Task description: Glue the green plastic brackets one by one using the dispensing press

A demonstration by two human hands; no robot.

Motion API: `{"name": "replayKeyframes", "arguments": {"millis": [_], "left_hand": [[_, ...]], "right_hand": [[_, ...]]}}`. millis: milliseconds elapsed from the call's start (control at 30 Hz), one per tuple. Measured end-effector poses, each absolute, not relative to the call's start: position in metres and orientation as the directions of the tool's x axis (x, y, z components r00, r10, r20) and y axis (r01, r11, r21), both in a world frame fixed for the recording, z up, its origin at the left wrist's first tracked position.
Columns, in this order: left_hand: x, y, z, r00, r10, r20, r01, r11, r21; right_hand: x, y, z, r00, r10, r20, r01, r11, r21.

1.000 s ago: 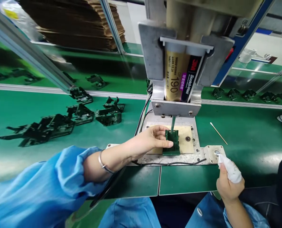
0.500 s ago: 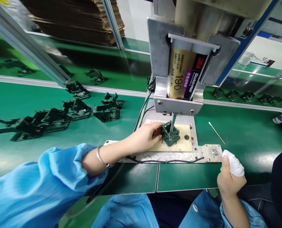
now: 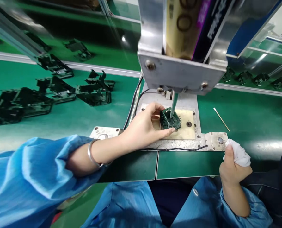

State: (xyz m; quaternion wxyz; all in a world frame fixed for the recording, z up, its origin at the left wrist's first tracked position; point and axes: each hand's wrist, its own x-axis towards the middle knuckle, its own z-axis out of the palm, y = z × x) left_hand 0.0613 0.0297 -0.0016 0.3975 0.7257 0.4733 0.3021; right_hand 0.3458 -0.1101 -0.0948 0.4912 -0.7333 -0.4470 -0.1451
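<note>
Between the thumb and fingers of my left hand point(image 3: 147, 125) is a small dark green circuit board assembly point(image 3: 169, 119), tilted over a cream plate point(image 3: 187, 125). The thin nozzle point(image 3: 174, 103) of a dispenser comes down from above, its tip at the middle of the assembly; whether it touches cannot be told. An adhesive cartridge point(image 3: 185, 28) sits in the metal holder point(image 3: 182, 71) above. My right hand point(image 3: 233, 169) is closed around a crumpled white cloth point(image 3: 238, 153), beside the round button point(image 3: 220, 140) at the right end of the metal base.
Several similar assemblies stand on the green table at left, including a near one point(image 3: 95, 95). A cotton swab point(image 3: 221, 119) lies to the right of the base. Black cables point(image 3: 132, 103) run left of the plate, and a metal-framed glass panel point(image 3: 122, 44) stands behind.
My view has tipped lower and come closer. The left thumb has moved from the assembly's left side to its front lower edge. My right hand still holds the cloth by the button.
</note>
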Motion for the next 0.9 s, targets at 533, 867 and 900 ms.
{"name": "replayKeyframes", "arguments": {"millis": [533, 867, 900], "left_hand": [[0.042, 0.066, 0.000, 0.681, 0.731, 0.043, 0.145, -0.193, 0.971], [0.047, 0.058, -0.003, 0.661, 0.748, 0.066, 0.160, -0.226, 0.961], [0.047, 0.057, -0.002, 0.654, 0.754, 0.065, 0.168, -0.228, 0.959]], "right_hand": [[0.343, -0.107, -0.086, 0.511, 0.487, 0.708, 0.830, -0.066, -0.554], [0.348, -0.110, -0.093, 0.488, 0.471, 0.735, 0.848, -0.055, -0.527], [0.348, -0.110, -0.093, 0.486, 0.471, 0.736, 0.849, -0.053, -0.526]]}}
